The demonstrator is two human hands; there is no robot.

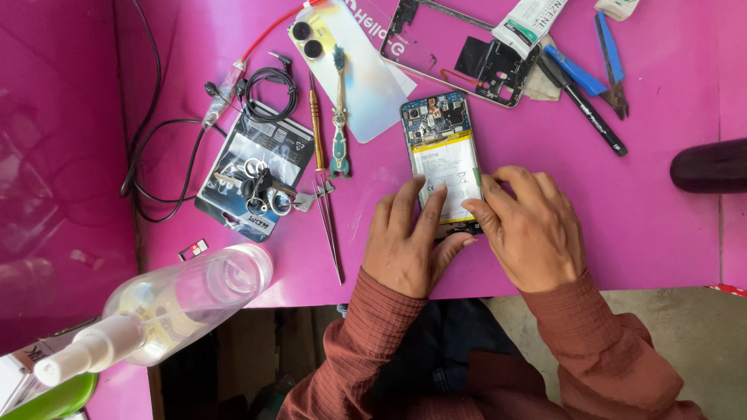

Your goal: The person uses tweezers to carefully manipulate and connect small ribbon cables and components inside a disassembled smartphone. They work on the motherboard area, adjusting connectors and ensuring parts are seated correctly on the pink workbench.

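Fingers [430, 204] of both hands press on opened phone [442, 159].

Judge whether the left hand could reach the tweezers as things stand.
Probably yes. The left hand rests on the opened phone, and the tweezers lie just to its left on bare pink table, with nothing between them.

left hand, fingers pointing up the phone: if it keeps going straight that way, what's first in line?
The left hand lies on the opened phone, fingers aimed up its white battery. Straight on, it would probably meet the exposed circuit board at the phone's top first, then the transparent frame.
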